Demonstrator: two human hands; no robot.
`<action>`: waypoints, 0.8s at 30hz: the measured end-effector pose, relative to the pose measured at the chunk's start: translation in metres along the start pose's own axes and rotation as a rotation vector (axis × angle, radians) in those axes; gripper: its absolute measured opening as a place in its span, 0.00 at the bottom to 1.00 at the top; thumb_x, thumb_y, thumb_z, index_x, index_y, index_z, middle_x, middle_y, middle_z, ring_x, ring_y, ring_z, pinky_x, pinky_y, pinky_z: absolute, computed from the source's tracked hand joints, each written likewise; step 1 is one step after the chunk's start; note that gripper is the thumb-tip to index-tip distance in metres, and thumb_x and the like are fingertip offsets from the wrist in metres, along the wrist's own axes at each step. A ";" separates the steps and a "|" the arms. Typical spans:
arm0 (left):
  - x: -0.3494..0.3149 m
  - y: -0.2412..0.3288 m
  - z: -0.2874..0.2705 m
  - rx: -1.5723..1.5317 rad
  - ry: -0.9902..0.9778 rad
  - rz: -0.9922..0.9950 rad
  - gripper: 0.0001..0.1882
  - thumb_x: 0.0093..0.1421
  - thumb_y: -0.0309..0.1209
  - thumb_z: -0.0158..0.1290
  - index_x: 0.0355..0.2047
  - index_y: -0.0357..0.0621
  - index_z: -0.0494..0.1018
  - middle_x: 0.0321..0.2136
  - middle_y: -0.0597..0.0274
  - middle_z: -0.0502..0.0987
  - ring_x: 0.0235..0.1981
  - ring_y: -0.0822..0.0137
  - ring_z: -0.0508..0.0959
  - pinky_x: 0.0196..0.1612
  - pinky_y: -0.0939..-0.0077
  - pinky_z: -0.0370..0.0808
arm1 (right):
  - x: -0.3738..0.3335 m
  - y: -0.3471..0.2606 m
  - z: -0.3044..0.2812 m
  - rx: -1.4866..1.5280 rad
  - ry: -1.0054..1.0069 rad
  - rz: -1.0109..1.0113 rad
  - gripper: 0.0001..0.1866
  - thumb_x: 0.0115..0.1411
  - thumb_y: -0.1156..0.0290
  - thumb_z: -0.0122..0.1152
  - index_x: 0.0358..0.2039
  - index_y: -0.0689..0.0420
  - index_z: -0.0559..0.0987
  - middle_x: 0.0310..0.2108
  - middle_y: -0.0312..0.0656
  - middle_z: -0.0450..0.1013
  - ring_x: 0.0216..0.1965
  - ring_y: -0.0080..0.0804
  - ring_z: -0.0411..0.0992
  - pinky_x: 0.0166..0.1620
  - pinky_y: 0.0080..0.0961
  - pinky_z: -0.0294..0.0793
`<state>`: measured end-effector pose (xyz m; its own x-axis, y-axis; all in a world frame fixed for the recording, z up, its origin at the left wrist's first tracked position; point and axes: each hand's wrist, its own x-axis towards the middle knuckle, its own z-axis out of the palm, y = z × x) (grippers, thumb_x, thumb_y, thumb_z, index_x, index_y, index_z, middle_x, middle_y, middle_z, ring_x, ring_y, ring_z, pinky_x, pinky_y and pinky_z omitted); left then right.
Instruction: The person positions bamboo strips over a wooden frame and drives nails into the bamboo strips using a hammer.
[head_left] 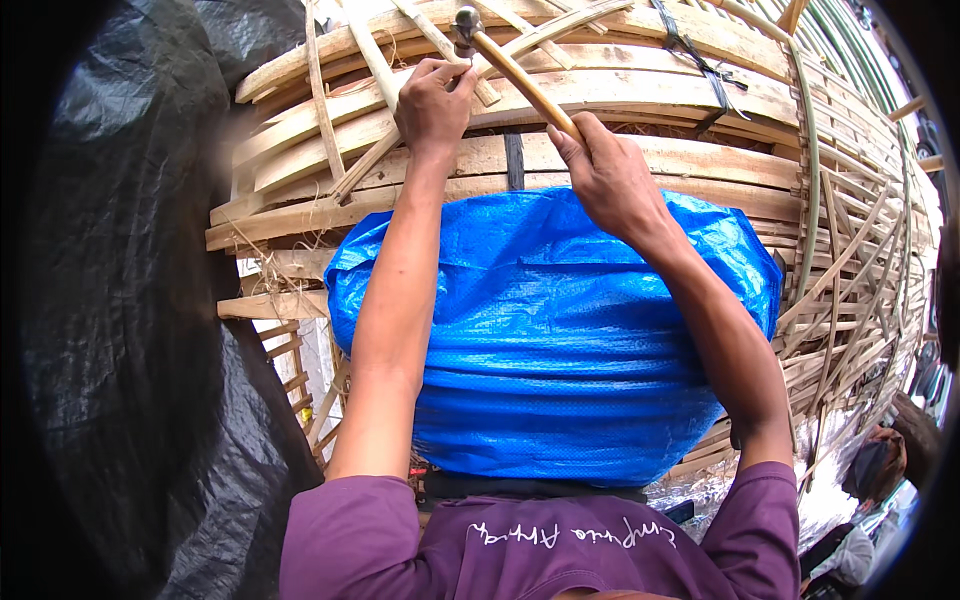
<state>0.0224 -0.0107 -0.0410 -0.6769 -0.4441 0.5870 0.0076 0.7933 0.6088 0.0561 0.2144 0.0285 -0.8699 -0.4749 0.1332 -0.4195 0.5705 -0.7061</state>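
My right hand is wrapped round the wooden handle of a hammer, whose metal head points away from me. Directly below that head, my left hand pinches with thumb and fingertips, close to the striking face; whatever is between them is too small to make out. Both hands are over a stack of pale wooden planks, crossed by thin bamboo strips. A blue tarpaulin sheet covers the near side of the planks, beneath my forearms.
Black plastic sheeting hangs along the left. A dark strap and a black tie cross the planks. On the right, a bamboo slat lattice curves away. Another person is partly visible at the lower right.
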 end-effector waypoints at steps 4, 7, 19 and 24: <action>0.000 0.005 -0.001 0.000 -0.010 -0.021 0.07 0.54 0.38 0.63 0.30 0.51 0.84 0.32 0.67 0.81 0.32 0.60 0.82 0.35 0.65 0.77 | 0.000 -0.017 -0.014 0.117 0.085 -0.038 0.13 0.69 0.63 0.51 0.35 0.62 0.70 0.17 0.59 0.69 0.22 0.61 0.71 0.26 0.49 0.64; -0.001 0.007 0.001 -0.002 -0.005 -0.002 0.07 0.54 0.38 0.63 0.31 0.52 0.84 0.32 0.67 0.81 0.32 0.60 0.82 0.35 0.65 0.77 | -0.002 -0.007 -0.009 0.136 0.131 -0.056 0.13 0.69 0.63 0.51 0.35 0.62 0.70 0.17 0.59 0.69 0.21 0.61 0.71 0.25 0.50 0.64; -0.001 0.005 0.000 0.006 -0.016 -0.059 0.08 0.55 0.38 0.62 0.31 0.51 0.84 0.33 0.68 0.81 0.31 0.60 0.82 0.35 0.66 0.78 | -0.003 -0.001 -0.002 0.044 0.055 -0.017 0.14 0.69 0.61 0.51 0.40 0.61 0.73 0.17 0.53 0.68 0.18 0.47 0.67 0.24 0.41 0.61; -0.001 0.004 0.001 -0.010 0.000 -0.005 0.08 0.54 0.38 0.63 0.30 0.51 0.84 0.31 0.69 0.82 0.31 0.61 0.82 0.35 0.66 0.78 | 0.000 -0.015 -0.015 0.086 0.083 -0.047 0.14 0.68 0.63 0.51 0.35 0.63 0.71 0.18 0.60 0.71 0.24 0.63 0.71 0.27 0.52 0.65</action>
<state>0.0224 -0.0066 -0.0398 -0.6768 -0.4480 0.5842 0.0114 0.7871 0.6168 0.0584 0.2153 0.0496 -0.8700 -0.4404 0.2217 -0.4391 0.4875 -0.7546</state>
